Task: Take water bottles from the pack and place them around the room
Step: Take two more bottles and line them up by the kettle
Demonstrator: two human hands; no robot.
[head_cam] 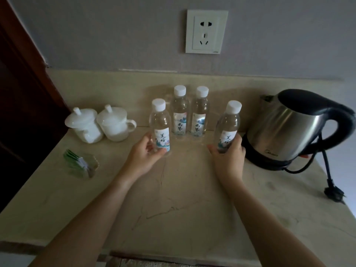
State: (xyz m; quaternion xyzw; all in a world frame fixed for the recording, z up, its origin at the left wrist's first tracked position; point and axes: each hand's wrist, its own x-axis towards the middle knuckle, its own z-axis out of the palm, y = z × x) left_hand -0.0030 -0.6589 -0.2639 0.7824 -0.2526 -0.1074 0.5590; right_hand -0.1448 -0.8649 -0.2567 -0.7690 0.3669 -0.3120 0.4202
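Left hand (146,151) grips a water bottle (160,124) at frame centre-left; right hand (228,153) grips a second bottle (228,128), tilted, centre-right. Both low over the counter (183,199). Two more bottles (189,112) stand upright behind, between them. Kettle (292,124) right, two lidded cups (100,124) left.

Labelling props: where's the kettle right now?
Head view: the kettle stands on its base at the counter's right end, just right of the bottle in the right hand, below and right of the wall socket.
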